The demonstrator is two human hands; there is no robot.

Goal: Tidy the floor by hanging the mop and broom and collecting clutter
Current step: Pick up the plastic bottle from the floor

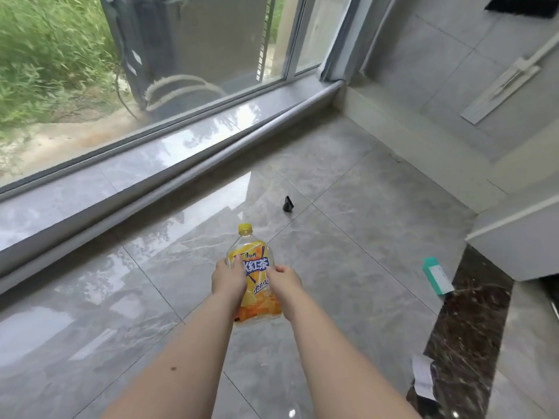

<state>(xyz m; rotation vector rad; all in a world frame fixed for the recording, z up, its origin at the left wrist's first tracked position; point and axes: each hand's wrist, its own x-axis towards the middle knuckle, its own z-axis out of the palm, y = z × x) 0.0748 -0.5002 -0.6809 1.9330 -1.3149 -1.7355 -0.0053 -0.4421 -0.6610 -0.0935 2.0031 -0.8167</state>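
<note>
An empty clear plastic bottle (253,267) with a yellow cap and a yellow-orange label is held above the grey tiled floor, cap pointing away from me. My left hand (227,278) grips its left side and my right hand (284,281) grips its right side. A flat mop head (500,92) with a pale handle hangs against the tiled wall at the upper right. A dark broom head (521,7) shows at the top right corner.
A small black object (289,204) lies on the floor beyond the bottle. A teal and white box (438,275) and a crumpled white paper (423,378) lie by the dark stone strip (472,328) at right. A low window sill (121,176) runs along the left.
</note>
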